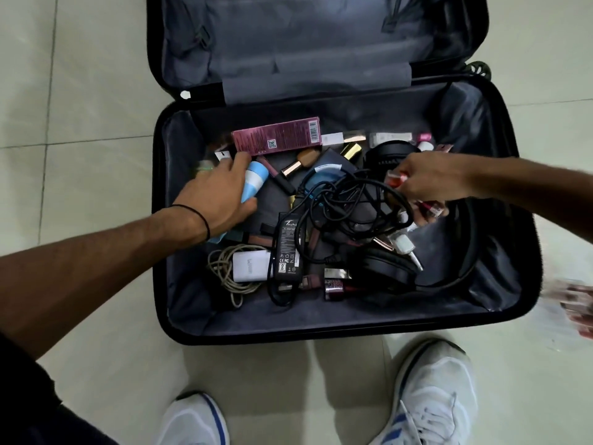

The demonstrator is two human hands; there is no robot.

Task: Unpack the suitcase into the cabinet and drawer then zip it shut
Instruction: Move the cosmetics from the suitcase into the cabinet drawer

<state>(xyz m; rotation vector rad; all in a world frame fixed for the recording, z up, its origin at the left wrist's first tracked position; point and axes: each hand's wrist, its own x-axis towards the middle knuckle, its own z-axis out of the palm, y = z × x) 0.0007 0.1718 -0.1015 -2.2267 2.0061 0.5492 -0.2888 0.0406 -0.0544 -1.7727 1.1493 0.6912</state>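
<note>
**A:** Where is the thing to unpack?

**B:** The black hard-shell suitcase (321, 329) lies open on the pale tiled floor (96, 91), just before your feet. Its near half holds a heap of small things. The cabinet and the drawer are not in view.

**A:** And the hands?

**B:** Your left hand (218, 194) is curled round the small blue and white plastic bottle (253, 184) at the left side of the heap. Your right hand (430, 184) pinches some little red-capped cosmetic tubes (396, 179). They are blurred, so I cannot count them.

**A:** How will these things handle?

**B:** I think the bottle is light, stiff and rather smooth, so hold it round the middle. The black power adapter brick (288, 248) looks like the heaviest piece. Its tangled black cable (346, 200) lies over other things, so take the brick and gather the cable, or it may drag its neighbours. The little cosmetic bottles may be glass, so do not drop them.

**A:** How many are there of each?

**B:** I count one long pink cardboard box (276, 136), one adapter brick, and one white charger block (250, 266) with one coiled beige cord (221, 271). One pair of black headphones (382, 264) is sure. The dark round shape at the far side may be a second pair, but I cannot tell.
</note>
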